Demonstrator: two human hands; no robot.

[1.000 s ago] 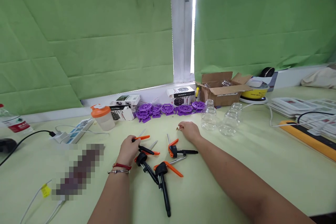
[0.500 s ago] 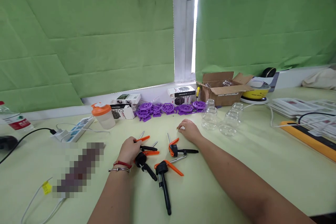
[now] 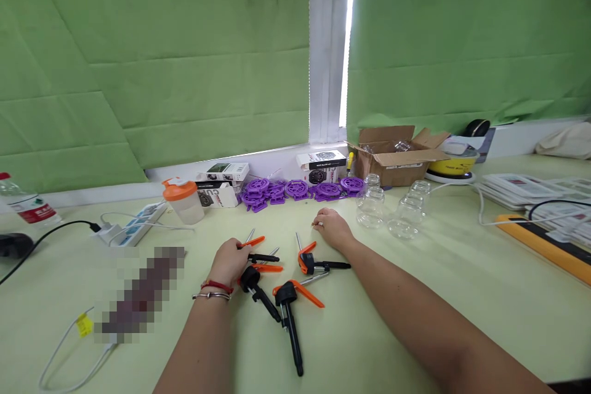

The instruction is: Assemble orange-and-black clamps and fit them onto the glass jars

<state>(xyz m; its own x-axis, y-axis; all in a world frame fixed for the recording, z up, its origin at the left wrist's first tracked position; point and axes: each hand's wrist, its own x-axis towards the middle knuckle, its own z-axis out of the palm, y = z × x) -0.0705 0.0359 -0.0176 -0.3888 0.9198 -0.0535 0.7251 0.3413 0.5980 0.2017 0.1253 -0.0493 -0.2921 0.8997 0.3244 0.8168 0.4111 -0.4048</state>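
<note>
My left hand point(image 3: 229, 263) is closed around the end of a black piece with an orange lever and thin metal rod point(image 3: 264, 257). Its fingers partly hide that piece. Two similar black-and-orange pieces lie in front, one by my left wrist point(image 3: 261, 292) and one nearer me point(image 3: 290, 326). Another point(image 3: 314, 263) lies between my hands. My right hand point(image 3: 333, 228) rests on the table beyond it, fingers curled together. Something tiny and brownish shows at its fingertips; I cannot make out what it is. Clear glass bottles point(image 3: 370, 206) stand just right of that hand.
Purple plastic parts point(image 3: 296, 189) line the back, before small boxes point(image 3: 322, 166). An open cardboard box point(image 3: 399, 160) is behind the glass. An orange-lidded cup point(image 3: 182, 200) and a power strip point(image 3: 143, 225) stand left. Papers point(image 3: 521, 188) and a yellow-black bar point(image 3: 549, 246) lie right.
The view has shifted very slightly. Both hands keep their places, and the black-and-orange pieces lie as before.
</note>
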